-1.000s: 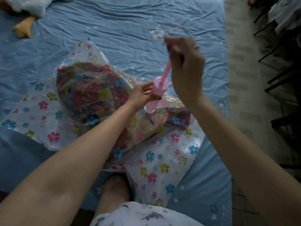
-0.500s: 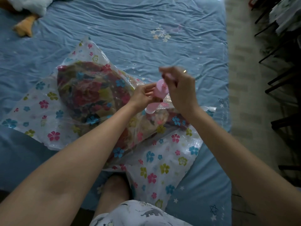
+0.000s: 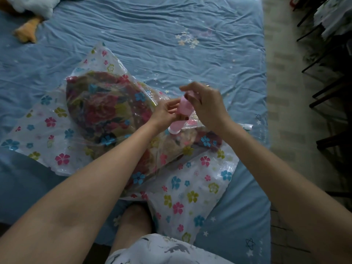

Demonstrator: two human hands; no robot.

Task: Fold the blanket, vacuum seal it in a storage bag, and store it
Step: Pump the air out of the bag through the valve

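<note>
A person's knee (image 3: pixel 133 221) shows at the near edge of a blue bed (image 3: pixel 171 35). On the bed lies a clear flowered bag (image 3: pixel 190 197) with a folded floral blanket (image 3: pixel 102 109) inside. A pink pump (image 3: pixel 180 115) stands upright on the bag. The left hand (image 3: pixel 165 113) grips the pump's barrel; the right hand (image 3: pixel 205 103) curls around its top. A plush toy (image 3: pixel 28 8) lies at the far left corner.

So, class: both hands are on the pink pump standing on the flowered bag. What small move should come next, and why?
Probably pull the handle up again. The right hand sits low on the pink hand pump, which the left hand steadies, and the storage bag looks loose around the blanket.
</note>
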